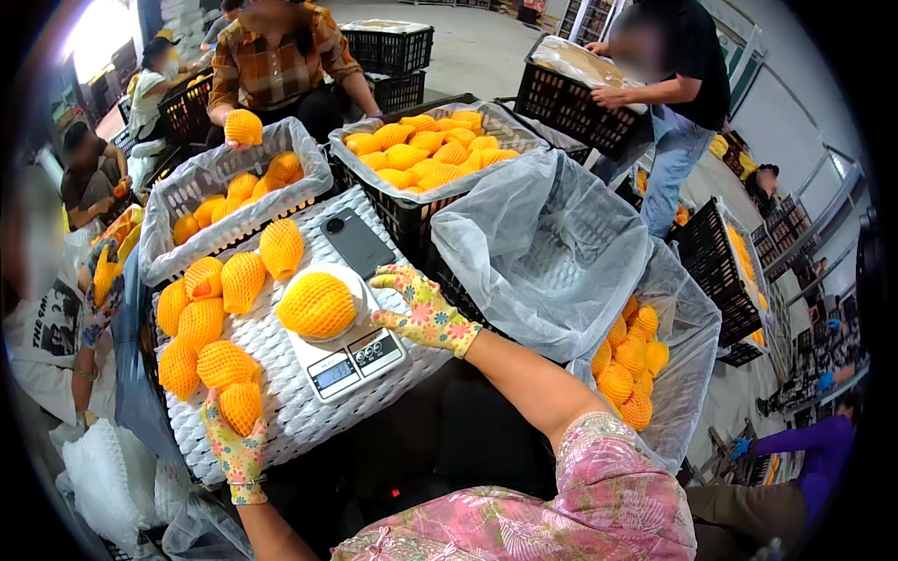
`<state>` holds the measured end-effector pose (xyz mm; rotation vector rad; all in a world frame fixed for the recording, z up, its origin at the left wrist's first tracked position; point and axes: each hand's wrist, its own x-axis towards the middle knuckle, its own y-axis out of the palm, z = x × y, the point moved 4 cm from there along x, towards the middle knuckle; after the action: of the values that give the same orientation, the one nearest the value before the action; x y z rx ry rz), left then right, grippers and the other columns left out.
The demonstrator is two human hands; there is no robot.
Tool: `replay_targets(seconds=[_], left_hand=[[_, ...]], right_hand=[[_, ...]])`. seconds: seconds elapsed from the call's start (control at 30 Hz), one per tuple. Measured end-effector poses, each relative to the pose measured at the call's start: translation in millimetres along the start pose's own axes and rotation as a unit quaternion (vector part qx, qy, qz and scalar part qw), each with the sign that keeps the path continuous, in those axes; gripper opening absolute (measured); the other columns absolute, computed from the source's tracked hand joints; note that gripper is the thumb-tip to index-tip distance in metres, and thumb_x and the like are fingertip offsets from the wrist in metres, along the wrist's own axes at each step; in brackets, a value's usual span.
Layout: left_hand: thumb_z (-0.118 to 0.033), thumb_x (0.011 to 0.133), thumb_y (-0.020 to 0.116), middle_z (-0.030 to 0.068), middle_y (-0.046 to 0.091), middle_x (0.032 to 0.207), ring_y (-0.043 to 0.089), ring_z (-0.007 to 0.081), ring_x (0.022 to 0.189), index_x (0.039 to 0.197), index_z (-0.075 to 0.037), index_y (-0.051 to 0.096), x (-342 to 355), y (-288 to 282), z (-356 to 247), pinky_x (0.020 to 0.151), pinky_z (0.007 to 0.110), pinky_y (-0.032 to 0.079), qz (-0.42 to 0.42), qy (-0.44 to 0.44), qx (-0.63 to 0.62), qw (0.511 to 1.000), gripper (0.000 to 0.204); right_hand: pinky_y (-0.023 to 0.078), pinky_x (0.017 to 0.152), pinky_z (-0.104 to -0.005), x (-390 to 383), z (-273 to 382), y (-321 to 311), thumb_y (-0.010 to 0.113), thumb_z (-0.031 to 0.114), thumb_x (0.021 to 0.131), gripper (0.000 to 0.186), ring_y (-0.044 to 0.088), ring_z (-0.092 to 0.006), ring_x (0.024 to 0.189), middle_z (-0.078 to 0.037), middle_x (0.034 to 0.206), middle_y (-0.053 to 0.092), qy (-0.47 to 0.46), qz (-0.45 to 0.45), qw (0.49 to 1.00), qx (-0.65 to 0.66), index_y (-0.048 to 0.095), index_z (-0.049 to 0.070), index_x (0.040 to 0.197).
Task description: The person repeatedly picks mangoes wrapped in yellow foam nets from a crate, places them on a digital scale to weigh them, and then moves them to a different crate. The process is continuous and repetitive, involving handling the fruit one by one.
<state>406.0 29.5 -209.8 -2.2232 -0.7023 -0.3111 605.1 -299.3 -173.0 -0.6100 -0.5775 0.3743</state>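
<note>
My left hand (234, 447), in a flowered glove, is closed around the lower end of a fruit in a yellow foam net (241, 409). That fruit lies at the near end of a group of netted fruits (200, 323) on a white woven foam mat (290, 425). A white digital kitchen scale (383, 358) stands on the mat with one large netted fruit (318, 306) on its platform. My right hand (428, 310), gloved alike, has its fingers apart at the scale's right edge and holds nothing. A dark phone (356, 241) lies beyond the scale.
Lined crates of netted fruit (430, 154) stand beyond the mat. A crate with a pale plastic liner (543, 252) is at the right, another fruit crate (636, 365) beside it. Opposite, a person holds a netted fruit (243, 127); another carries a black crate (580, 98).
</note>
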Motion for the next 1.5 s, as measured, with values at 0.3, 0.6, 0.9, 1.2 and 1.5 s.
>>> replay_targets(seconds=[0.3,0.6,0.9,1.2,1.5], left_hand=[[-0.043,0.071,0.081,0.0168,0.039,0.142,0.041,0.0348,0.13,0.147,-0.007,0.031,-19.9,4.2,32.1,0.109,0.044,0.034,-0.075,0.062,0.044,0.994,0.097],[-0.019,0.072,0.078,0.0158,0.038,0.144,0.037,0.033,0.134,0.148,-0.005,0.029,-19.9,8.4,23.8,0.112,0.043,0.03,-0.031,0.037,-0.014,0.999,0.092],[-0.025,0.066,0.084,0.0172,0.042,0.141,0.042,0.0336,0.13,0.145,-0.002,0.033,-13.3,4.1,20.5,0.11,0.043,0.033,-0.031,0.038,-0.003,0.999,0.097],[-0.012,0.066,0.078,0.0174,0.047,0.136,0.047,0.0312,0.127,0.144,-0.002,0.035,-12.8,-4.3,15.0,0.106,0.039,0.039,-0.033,0.028,0.036,0.998,0.09],[-0.017,0.064,0.084,0.014,0.048,0.134,0.05,0.0254,0.122,0.144,-0.001,0.034,-22.8,-8.6,20.1,0.102,0.036,0.043,-0.06,-0.034,-0.155,0.986,0.095]], right_hand=[[0.042,0.101,-0.0427,-3.9,15.4,-3.6,0.07,0.03,0.082,0.042,0.051,-0.0322,0.121,-0.014,0.128,0.055,-0.045,-0.016,0.998,-0.048,0.061,0.011,0.117],[0.048,0.091,-0.0438,-39.1,60.7,-27.7,0.076,0.025,0.077,0.043,0.059,-0.0369,0.108,-0.018,0.12,0.059,-0.128,-0.099,0.986,-0.045,0.064,0.008,0.115],[0.047,0.094,-0.0411,-36.1,66.6,-32.2,0.07,0.014,0.079,0.035,0.058,-0.0331,0.109,-0.014,0.116,0.061,-0.112,-0.161,0.978,-0.069,0.063,0.007,0.112],[0.043,0.099,-0.0329,3.7,42.2,-25.0,0.064,-0.002,0.077,0.037,0.057,-0.024,0.115,-0.012,0.118,0.06,-0.05,-0.161,0.983,0.07,0.062,0.002,0.114],[0.043,0.101,-0.0415,57.8,69.5,10.8,0.072,0.021,0.076,0.051,0.054,-0.0343,0.119,-0.016,0.129,0.054,-0.136,0.053,0.988,-0.052,0.057,0.012,0.124]])
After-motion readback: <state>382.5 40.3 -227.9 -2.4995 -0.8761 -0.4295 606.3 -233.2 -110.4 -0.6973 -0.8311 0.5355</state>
